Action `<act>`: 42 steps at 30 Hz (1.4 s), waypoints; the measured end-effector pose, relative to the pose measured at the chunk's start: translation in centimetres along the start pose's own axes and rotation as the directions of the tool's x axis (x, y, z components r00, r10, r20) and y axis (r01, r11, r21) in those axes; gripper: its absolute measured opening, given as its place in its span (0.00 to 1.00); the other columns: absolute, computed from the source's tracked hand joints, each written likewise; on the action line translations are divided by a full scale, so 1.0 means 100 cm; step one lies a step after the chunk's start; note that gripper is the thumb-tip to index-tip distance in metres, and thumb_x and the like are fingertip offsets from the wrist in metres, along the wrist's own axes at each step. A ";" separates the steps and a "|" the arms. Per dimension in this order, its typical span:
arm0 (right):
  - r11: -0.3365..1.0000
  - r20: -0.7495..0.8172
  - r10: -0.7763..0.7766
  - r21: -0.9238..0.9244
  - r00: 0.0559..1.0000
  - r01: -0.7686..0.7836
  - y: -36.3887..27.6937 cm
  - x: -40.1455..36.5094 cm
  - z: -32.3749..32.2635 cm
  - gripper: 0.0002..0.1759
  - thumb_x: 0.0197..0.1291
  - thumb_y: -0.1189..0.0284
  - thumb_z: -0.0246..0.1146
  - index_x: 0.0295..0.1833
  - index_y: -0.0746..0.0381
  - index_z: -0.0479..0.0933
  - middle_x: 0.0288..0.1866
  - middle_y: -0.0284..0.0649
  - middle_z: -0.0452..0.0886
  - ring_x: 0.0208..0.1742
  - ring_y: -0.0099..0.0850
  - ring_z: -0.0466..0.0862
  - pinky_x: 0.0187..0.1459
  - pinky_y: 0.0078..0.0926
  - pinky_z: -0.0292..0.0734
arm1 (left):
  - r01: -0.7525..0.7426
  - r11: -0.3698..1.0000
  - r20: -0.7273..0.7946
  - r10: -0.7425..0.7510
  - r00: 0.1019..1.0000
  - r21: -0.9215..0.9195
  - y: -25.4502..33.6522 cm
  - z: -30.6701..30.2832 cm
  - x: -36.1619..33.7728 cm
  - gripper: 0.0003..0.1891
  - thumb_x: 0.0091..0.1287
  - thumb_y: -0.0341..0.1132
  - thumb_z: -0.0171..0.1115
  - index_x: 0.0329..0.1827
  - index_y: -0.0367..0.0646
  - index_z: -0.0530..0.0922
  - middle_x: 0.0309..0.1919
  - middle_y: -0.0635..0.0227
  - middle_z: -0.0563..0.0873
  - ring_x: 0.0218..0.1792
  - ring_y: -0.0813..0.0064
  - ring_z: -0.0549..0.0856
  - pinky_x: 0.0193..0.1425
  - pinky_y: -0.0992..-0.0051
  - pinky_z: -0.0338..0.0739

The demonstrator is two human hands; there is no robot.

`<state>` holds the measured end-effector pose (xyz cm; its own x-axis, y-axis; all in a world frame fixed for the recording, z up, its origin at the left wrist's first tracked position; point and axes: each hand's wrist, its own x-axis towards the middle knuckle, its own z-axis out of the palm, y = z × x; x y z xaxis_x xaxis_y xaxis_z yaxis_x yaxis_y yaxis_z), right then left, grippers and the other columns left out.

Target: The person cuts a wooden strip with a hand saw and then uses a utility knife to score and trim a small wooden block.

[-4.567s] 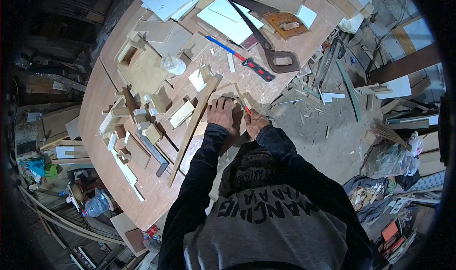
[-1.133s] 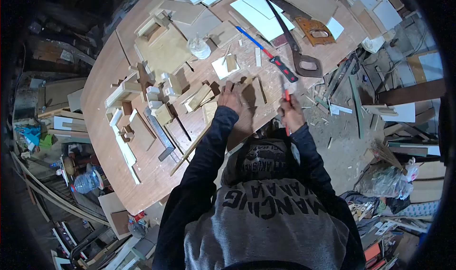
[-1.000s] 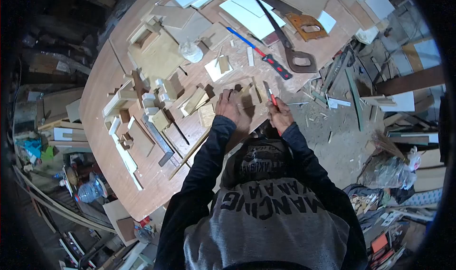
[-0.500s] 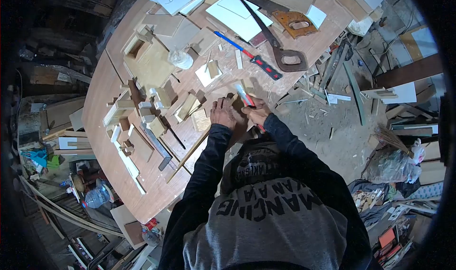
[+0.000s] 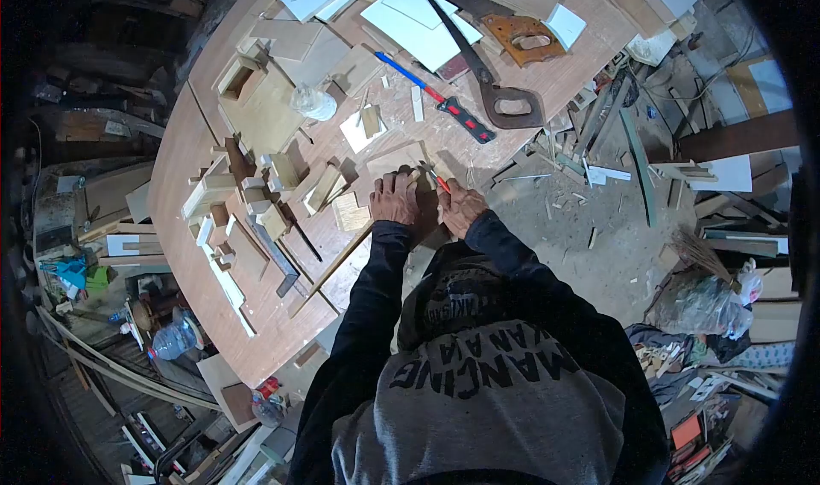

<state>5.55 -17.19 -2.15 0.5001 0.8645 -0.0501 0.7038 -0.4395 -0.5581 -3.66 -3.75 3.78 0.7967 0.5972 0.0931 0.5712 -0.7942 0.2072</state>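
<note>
My left hand (image 5: pixel 395 200) rests at the near edge of the table, its fingers bent over a piece of wood (image 5: pixel 424 196) and holding it down. Most of that piece is hidden by the hands. My right hand (image 5: pixel 462 207) is closed around a red utility knife (image 5: pixel 441 182), whose tip points away from me, just right of my left fingers. Beyond the hands lies a flat wooden board (image 5: pixel 397 158). A small light wood block (image 5: pixel 351 213) sits left of my left hand, and a long thin strip (image 5: pixel 333 267) runs beside my left forearm.
Two handsaws, one with a brown handle (image 5: pixel 512 108) and one with an orange wooden handle (image 5: pixel 525 41), lie at the far right. Nearby are a blue and red tool (image 5: pixel 465 119), a plastic cup (image 5: pixel 313 103) and white sheets (image 5: pixel 418 28). Offcuts cover the floor (image 5: pixel 581 246) at right.
My right hand has turned and shifted slightly, and less of the knife shows now. My left hand has moved a little to the left. The view has shifted slightly.
</note>
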 end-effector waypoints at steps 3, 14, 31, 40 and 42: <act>0.998 0.077 -0.053 0.050 0.996 0.049 -0.015 -0.004 -0.029 0.21 0.61 0.67 0.51 0.58 0.64 0.70 0.52 0.49 0.72 0.46 0.41 0.82 0.44 0.35 0.79 | -0.074 0.997 -0.008 0.074 0.997 0.024 -0.005 0.003 0.000 0.12 0.62 0.42 0.56 0.47 0.50 0.76 0.44 0.65 0.76 0.48 0.59 0.76 0.44 0.58 0.74; 0.883 0.435 -0.108 -0.371 0.894 0.288 -0.027 0.003 -0.057 0.19 0.61 0.69 0.52 0.54 0.68 0.73 0.52 0.50 0.71 0.46 0.41 0.81 0.45 0.35 0.79 | -0.088 0.995 0.033 0.087 0.996 0.037 0.004 -0.011 -0.001 0.12 0.62 0.42 0.56 0.45 0.48 0.74 0.45 0.64 0.75 0.47 0.58 0.75 0.45 0.58 0.73; 0.952 -0.097 -0.212 -0.246 0.973 0.183 -0.028 -0.003 -0.043 0.16 0.61 0.68 0.54 0.49 0.69 0.72 0.43 0.50 0.76 0.40 0.42 0.84 0.41 0.35 0.78 | -0.086 0.996 0.042 0.088 0.995 -0.032 0.004 -0.012 0.001 0.13 0.62 0.39 0.54 0.48 0.47 0.73 0.45 0.64 0.74 0.47 0.60 0.75 0.45 0.60 0.72; 0.962 0.357 0.272 -0.080 0.894 -0.261 -0.055 0.034 -0.075 0.21 0.58 0.65 0.54 0.52 0.68 0.71 0.44 0.60 0.80 0.47 0.51 0.82 0.51 0.41 0.76 | -0.124 0.992 0.046 0.125 0.991 -0.023 -0.001 -0.009 -0.002 0.20 0.55 0.37 0.56 0.53 0.49 0.71 0.48 0.66 0.73 0.49 0.61 0.74 0.46 0.61 0.73; 0.962 0.316 0.268 -0.043 0.910 -0.269 -0.068 0.030 -0.083 0.20 0.58 0.65 0.55 0.51 0.67 0.72 0.44 0.59 0.80 0.47 0.51 0.82 0.51 0.41 0.76 | -0.152 0.988 0.038 0.152 0.988 0.009 -0.005 -0.008 -0.008 0.21 0.54 0.37 0.57 0.54 0.50 0.71 0.48 0.66 0.73 0.49 0.61 0.74 0.46 0.60 0.72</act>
<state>6.49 -13.62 8.36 0.4844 0.7458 -0.4574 0.5647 -0.6658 -0.4877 -4.73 -3.73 4.34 0.8811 0.4649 0.0868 0.4448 -0.8770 0.1819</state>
